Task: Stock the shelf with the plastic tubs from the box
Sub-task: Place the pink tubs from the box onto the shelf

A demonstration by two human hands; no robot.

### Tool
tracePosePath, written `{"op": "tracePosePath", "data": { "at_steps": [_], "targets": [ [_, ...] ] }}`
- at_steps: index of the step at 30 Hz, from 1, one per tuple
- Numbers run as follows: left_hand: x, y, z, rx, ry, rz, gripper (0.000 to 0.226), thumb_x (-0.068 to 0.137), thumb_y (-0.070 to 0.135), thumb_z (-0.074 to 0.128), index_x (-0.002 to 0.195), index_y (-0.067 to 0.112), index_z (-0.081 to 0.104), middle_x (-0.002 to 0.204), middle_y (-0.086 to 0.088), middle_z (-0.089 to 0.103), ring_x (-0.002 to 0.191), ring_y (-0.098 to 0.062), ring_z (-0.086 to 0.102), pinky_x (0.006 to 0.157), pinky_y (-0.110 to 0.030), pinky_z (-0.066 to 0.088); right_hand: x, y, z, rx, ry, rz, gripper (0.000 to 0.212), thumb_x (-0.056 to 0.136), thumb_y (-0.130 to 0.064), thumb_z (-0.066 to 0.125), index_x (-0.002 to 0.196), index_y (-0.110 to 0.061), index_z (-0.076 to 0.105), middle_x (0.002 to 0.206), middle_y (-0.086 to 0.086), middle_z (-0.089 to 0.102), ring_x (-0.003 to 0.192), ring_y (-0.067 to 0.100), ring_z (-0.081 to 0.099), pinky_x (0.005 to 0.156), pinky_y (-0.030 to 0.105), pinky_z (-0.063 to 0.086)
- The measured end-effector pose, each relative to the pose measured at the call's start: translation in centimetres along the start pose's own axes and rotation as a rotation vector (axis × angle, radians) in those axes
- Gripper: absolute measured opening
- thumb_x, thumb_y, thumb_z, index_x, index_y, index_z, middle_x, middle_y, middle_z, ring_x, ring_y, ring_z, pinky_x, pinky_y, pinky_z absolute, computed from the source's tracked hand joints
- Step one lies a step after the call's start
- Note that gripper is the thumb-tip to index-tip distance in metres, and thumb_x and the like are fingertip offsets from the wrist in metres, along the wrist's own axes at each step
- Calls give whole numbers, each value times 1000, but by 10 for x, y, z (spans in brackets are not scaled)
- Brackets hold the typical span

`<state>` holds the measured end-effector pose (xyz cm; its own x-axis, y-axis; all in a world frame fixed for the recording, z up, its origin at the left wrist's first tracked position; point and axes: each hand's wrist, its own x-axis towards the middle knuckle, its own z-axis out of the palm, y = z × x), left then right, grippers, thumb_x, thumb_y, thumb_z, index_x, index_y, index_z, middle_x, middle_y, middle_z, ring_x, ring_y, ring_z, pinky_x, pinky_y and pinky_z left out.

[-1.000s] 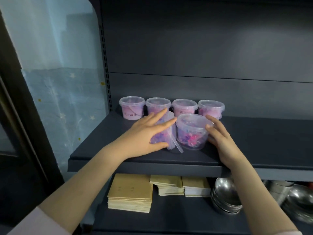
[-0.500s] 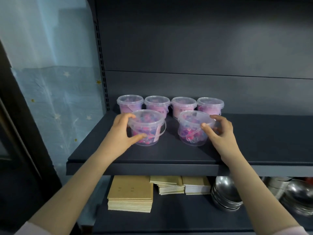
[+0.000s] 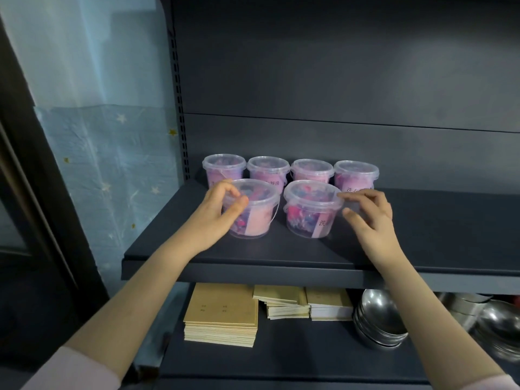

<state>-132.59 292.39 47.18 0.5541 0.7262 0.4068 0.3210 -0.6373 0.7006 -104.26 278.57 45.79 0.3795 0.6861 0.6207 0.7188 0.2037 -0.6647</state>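
Observation:
Two clear plastic tubs of pink and blue pieces stand side by side near the front of the dark shelf [image 3: 281, 251]. My left hand [image 3: 212, 220] grips the left front tub [image 3: 260, 218], fingers over its rim and thumb on its wall. My right hand [image 3: 371, 218] is beside the right front tub [image 3: 306, 218]; its fingertips just touch the lid's rim, and the thumb is slightly off the wall. Behind them, several more pink tubs [image 3: 268, 168] stand in a row against the back panel. The box is out of view.
The shelf stretches bare to the right of the tubs. On the lower shelf lie stacks of tan notebooks [image 3: 222, 313] and stacked steel bowls [image 3: 380, 319]. A perforated upright [image 3: 180, 108] bounds the shelf on the left, with a blue starred sheet [image 3: 98, 164] beyond it.
The left tub, tipped on its side a second ago, now stands upright to the left. Both tubs sit slightly apart. My right hand has loosened its grip on the right tub.

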Motion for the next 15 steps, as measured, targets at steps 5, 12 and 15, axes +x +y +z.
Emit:
{"op": "tracePosePath", "data": {
  "at_steps": [5, 12, 15],
  "targets": [
    [15, -10, 4, -12, 201, -56, 40, 69, 71, 48, 87, 35, 49, 129, 18, 36, 124, -6, 30, 103, -32, 24, 1, -1, 7, -158, -46, -121, 34, 80, -52, 53, 108, -35, 59, 127, -18, 52, 124, 8, 41, 107, 37, 27],
    [23, -30, 4, -85, 392, 58, 36, 85, 55, 53, 111, 30, 57, 126, 12, 50, 121, -11, 44, 104, -35, 36, 23, -10, 25, -171, -45, -168, 29, 74, -53, 62, 100, -43, 69, 109, -16, 56, 112, 8, 46, 99, 16, 21],
    [22, -24, 11, 207, 341, 190, 48, 78, 61, 51, 112, 27, 60, 123, 16, 50, 120, -14, 34, 101, -31, 28, 40, -9, 35, -198, -53, -150, 26, 74, -35, 77, 99, -32, 72, 102, -7, 56, 105, 14, 46, 97, 15, 27]
  ]
}}
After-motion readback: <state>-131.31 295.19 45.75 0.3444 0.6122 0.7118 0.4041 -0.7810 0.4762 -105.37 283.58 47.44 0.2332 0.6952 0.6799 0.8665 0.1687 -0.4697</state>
